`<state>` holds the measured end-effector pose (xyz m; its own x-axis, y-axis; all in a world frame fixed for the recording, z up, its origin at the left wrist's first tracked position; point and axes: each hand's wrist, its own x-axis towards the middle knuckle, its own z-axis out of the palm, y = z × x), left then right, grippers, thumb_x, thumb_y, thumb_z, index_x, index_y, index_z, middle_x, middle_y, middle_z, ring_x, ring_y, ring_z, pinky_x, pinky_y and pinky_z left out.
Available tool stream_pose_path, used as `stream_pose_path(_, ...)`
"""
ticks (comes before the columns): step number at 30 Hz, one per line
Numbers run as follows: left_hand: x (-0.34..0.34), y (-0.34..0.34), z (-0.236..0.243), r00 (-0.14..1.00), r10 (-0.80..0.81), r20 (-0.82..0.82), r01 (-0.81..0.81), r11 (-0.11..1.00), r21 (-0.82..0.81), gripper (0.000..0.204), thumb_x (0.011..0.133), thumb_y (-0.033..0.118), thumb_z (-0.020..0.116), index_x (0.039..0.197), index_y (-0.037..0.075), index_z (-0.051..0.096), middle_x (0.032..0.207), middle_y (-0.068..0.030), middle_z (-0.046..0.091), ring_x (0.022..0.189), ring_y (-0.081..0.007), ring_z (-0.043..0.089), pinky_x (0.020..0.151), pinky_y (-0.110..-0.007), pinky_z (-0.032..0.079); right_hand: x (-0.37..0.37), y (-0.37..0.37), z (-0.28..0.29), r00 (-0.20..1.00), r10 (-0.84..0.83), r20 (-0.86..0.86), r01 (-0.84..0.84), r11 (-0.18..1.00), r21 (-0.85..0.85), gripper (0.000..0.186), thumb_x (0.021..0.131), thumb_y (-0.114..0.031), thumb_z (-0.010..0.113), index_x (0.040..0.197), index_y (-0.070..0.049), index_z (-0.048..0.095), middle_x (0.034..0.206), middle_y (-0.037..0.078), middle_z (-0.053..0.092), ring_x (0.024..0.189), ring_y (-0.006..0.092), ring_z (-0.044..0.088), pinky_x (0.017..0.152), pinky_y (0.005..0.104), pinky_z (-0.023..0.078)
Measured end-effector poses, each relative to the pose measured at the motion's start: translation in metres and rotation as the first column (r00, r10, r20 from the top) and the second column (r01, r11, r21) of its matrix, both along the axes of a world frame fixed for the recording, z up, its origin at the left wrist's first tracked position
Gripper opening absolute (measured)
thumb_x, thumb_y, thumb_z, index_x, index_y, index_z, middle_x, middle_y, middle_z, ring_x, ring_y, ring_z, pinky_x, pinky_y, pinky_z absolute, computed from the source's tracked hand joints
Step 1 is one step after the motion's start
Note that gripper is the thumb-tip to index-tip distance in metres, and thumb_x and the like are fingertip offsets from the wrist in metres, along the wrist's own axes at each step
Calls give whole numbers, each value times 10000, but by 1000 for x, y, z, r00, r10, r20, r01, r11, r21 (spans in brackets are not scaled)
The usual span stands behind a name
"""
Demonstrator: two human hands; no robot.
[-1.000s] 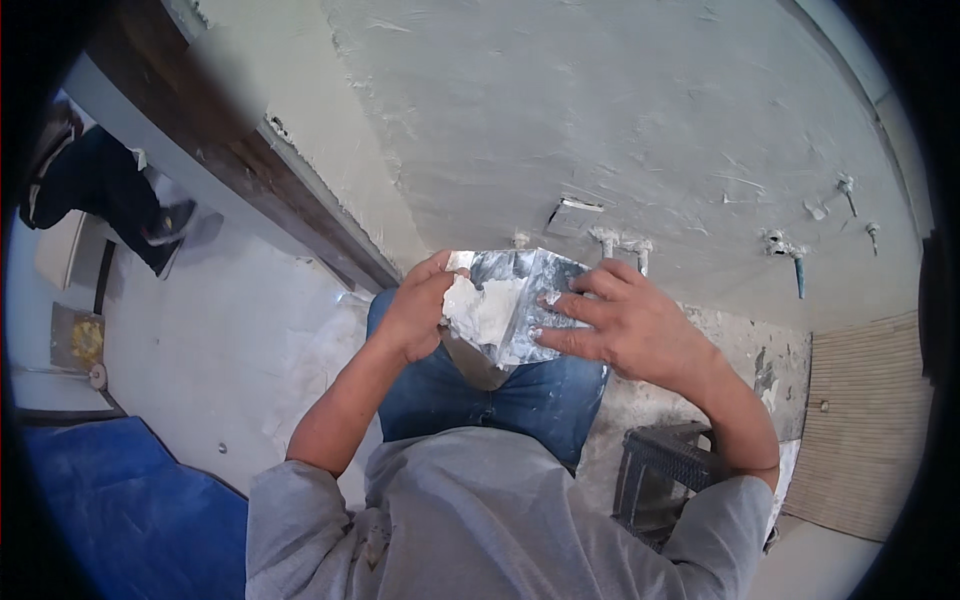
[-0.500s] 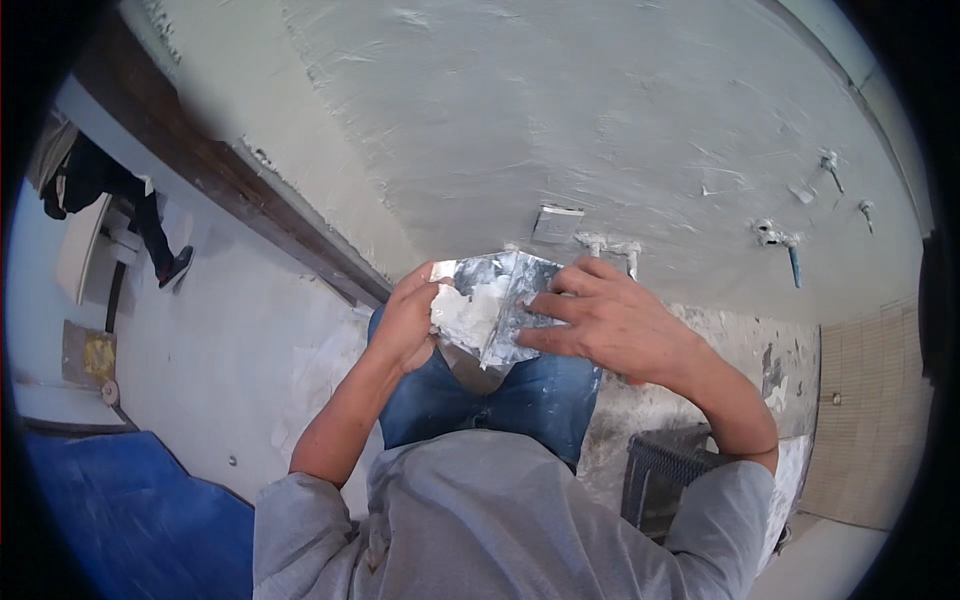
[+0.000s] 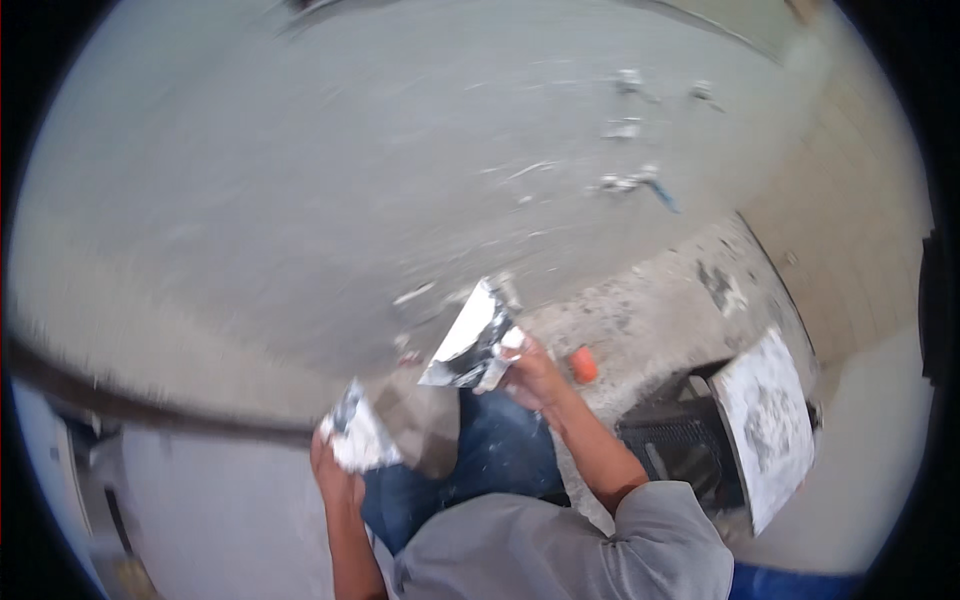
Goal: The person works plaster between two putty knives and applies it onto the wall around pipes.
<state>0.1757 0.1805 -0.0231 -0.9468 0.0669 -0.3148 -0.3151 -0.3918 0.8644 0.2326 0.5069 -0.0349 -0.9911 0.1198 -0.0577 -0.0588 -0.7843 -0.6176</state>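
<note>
My left hand [image 3: 335, 468], at the lower left of the view, is closed on the edge of a metal putty knife [image 3: 364, 438] smeared with white putty. Farther right and a little higher, my right hand [image 3: 536, 376] grips a second putty knife [image 3: 468, 345], its broad metal blade angled up toward the wall. White putty clings around that blade and near the fingers. The two blades are apart, over my jeans. Both handles are hidden, and motion softens the details.
A grey plastered wall [image 3: 330, 180] rises ahead, with pipe stubs [image 3: 630, 182] at its right. An orange object [image 3: 583, 365] lies on the dusty floor beside my right forearm. At the right stand a black crate [image 3: 680, 440] and a white-smeared board [image 3: 768, 430].
The view has swung right. My hands, which were together with the blades meeting, have separated; the right one now holds its blade raised toward the wall, the left one is lower.
</note>
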Motion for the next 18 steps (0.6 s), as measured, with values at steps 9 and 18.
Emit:
stream_pose_path(9,9,-7,-35,1000,-2,20,3,1000,-20,314,991,156,469,1257,13,557,1156,-122,642,1017,-242,671,821,-346,576,33,130,82,563,-793,-234,728,342,594,254,965,-152,608,1126,38,657,1004,52,706,843,121,625,781,288,504)
stream_pose_path(18,6,-22,-52,993,-74,-90,68,996,-62,353,993,182,466,1294,6,522,1194,-145,615,1062,-266,649,831,-354,576,-3,279,137,167,-735,-658,476,-524,706,290,953,-155,554,1158,29,644,1030,193,688,943,357,657,854,424,492)
